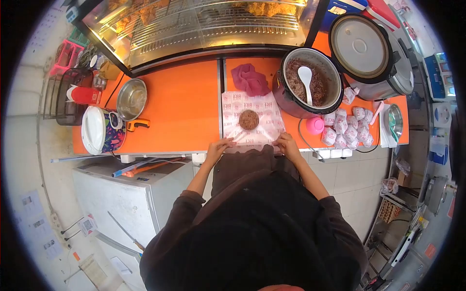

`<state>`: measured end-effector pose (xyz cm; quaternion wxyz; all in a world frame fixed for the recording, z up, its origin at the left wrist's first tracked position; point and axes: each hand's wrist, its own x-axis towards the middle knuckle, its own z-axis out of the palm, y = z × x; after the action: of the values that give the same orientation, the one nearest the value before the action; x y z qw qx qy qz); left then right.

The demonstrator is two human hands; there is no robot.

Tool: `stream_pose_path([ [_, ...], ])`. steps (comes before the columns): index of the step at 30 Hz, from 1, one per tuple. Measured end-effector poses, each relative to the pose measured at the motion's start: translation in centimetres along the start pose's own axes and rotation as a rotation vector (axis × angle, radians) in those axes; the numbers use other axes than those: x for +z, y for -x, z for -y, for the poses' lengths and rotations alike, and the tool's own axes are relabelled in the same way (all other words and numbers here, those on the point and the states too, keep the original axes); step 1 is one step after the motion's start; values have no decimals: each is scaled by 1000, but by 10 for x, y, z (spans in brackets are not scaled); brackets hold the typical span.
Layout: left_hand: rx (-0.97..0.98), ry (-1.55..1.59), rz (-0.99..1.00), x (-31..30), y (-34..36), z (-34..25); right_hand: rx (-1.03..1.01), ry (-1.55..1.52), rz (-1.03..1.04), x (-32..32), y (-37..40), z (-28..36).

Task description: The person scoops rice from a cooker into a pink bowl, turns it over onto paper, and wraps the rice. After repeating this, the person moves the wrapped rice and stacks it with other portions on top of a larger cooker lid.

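A printed white wrapping paper (262,104) lies on the orange counter (179,106) with a round brown rice patty (249,119) at its middle. My left hand (218,147) pinches the paper's near left corner. My right hand (286,144) pinches its near right corner. Both hands rest at the counter's front edge, close to my body.
An open rice cooker (310,85) with brown rice and a white spoon (306,80) stands right of the paper, lid up. Several wrapped parcels (347,127), a pink cup (315,125) and a maroon cloth (249,79) are nearby. A steel bowl (131,98) and patterned pot (102,130) sit left.
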<state>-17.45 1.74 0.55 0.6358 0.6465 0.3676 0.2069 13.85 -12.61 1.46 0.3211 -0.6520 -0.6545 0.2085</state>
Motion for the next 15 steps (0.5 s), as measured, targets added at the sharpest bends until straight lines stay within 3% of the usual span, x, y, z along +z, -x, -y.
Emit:
stream_pose_path([
  [3,-115,106,-6,0,5,1,97,-152,14,0,8,-1],
  [5,-66,100,-177,3,-8,-6,177,-224,-24,8,1,-5],
  [6,-36,101,-157,5,-20,-5,352,-427,-101,19,-5,-13],
  [7,-68,73,-278,9,-35,2,519,-627,-193,21,-13,-18],
  [8,-93,53,-392,14,-54,8,548,-572,-231,19,-25,-14],
  [11,-37,9,-398,14,-95,35,749,-426,-280,51,-52,-40],
  [13,37,-3,-382,18,-116,41,686,-303,-240,74,-59,-69],
  [15,-263,-83,-350,12,-106,44,704,-252,-205,73,-63,-80],
])
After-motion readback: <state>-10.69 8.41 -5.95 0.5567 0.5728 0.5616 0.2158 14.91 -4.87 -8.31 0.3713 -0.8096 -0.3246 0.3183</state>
